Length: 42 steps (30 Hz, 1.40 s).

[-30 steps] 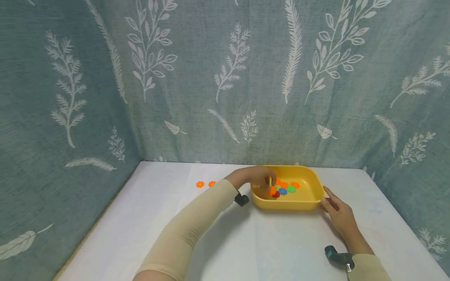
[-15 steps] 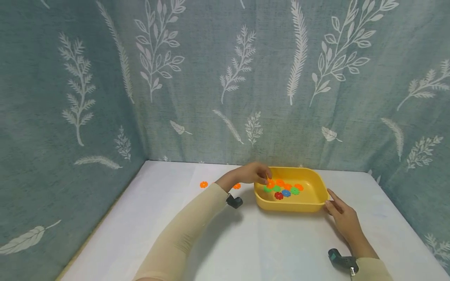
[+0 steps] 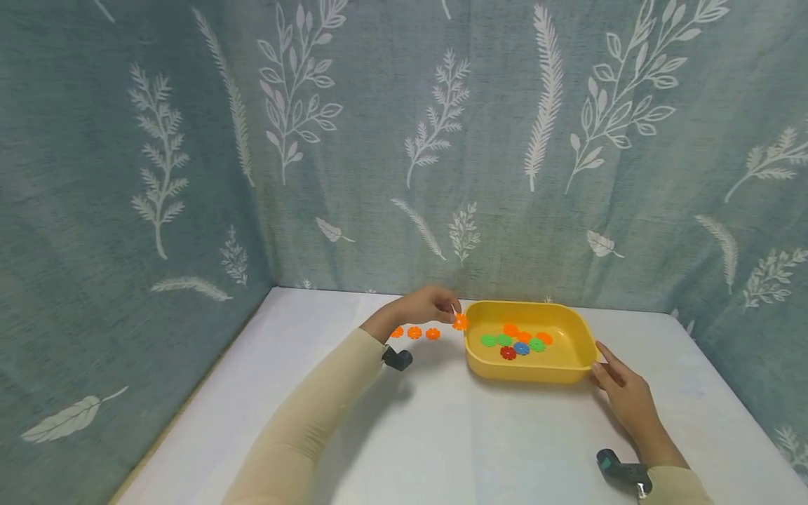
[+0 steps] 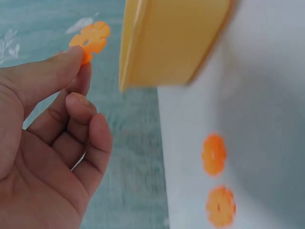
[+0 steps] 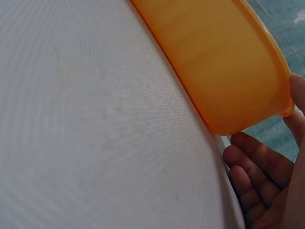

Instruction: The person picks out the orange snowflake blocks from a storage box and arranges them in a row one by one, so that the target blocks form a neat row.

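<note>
My left hand (image 3: 429, 306) pinches an orange flower-shaped plastic disc (image 3: 460, 322) between thumb and forefinger, just off the left rim of a yellow tray (image 3: 530, 374). In the left wrist view, the disc (image 4: 90, 39) stands up from the fingertips while the other fingers curl loosely. My right hand (image 3: 631, 400) holds the tray's right front corner; the right wrist view has the thumb at the rim of the tray (image 5: 224, 71) and the other fingers by its side wall. Inside the tray lie several flower discs: orange, green (image 3: 536, 345), blue (image 3: 521, 348) and red (image 3: 508, 353).
Left of the tray, orange discs (image 3: 414, 332) lie in a row on the white table (image 3: 442, 435), partly behind my left forearm. A patterned grey-green cloth (image 3: 379, 175) hangs behind and at both sides of the table. Each wrist wears a dark camera (image 3: 397, 358).
My left hand has come out of the tray and moved left with the orange disc. The right hand keeps its hold on the tray corner. The head view has turned slightly left.
</note>
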Each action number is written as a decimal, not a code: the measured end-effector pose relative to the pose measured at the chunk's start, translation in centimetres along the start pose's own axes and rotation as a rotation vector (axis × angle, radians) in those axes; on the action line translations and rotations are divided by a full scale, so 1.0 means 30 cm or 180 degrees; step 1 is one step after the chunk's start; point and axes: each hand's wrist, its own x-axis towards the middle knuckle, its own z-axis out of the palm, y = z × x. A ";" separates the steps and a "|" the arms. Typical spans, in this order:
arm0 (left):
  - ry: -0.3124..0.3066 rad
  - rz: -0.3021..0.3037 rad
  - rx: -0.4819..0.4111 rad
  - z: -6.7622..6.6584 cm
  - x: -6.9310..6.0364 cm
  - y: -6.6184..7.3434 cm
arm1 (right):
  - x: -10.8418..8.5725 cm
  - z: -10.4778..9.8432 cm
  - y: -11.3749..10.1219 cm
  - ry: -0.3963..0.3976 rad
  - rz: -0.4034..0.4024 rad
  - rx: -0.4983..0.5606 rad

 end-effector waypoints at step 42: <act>0.1167 -0.1690 0.0275 -0.216 -0.450 -0.405 | -0.008 -0.007 -0.007 0.0058 -0.0099 -0.0124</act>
